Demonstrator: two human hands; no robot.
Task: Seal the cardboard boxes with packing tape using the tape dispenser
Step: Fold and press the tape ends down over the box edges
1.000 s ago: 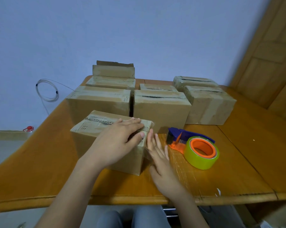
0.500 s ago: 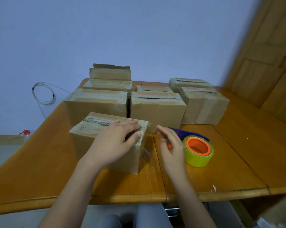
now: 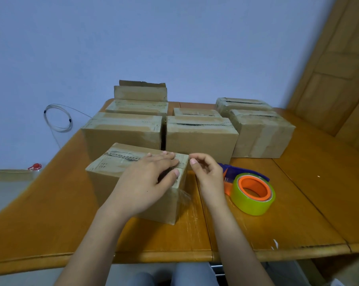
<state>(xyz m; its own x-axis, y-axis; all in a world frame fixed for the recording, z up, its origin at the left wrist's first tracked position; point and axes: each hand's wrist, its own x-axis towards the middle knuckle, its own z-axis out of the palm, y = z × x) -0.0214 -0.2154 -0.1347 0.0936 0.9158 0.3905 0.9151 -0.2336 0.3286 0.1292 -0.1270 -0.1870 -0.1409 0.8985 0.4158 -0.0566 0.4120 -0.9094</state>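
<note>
Cardboard box [image 3: 112, 168] under the flat left hand [image 3: 145, 182]; right hand [image 3: 208, 174], lifted off at 3 o'clock, curls loosely, empty. The strip seems pressed down.

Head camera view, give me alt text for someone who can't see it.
A person's left hand presses flat on a cardboard box on a wooden table, while the right hand hovers by the box's right end, fingers loosely curled. A tape dispenser lies to the right; more boxes stand behind.
</note>
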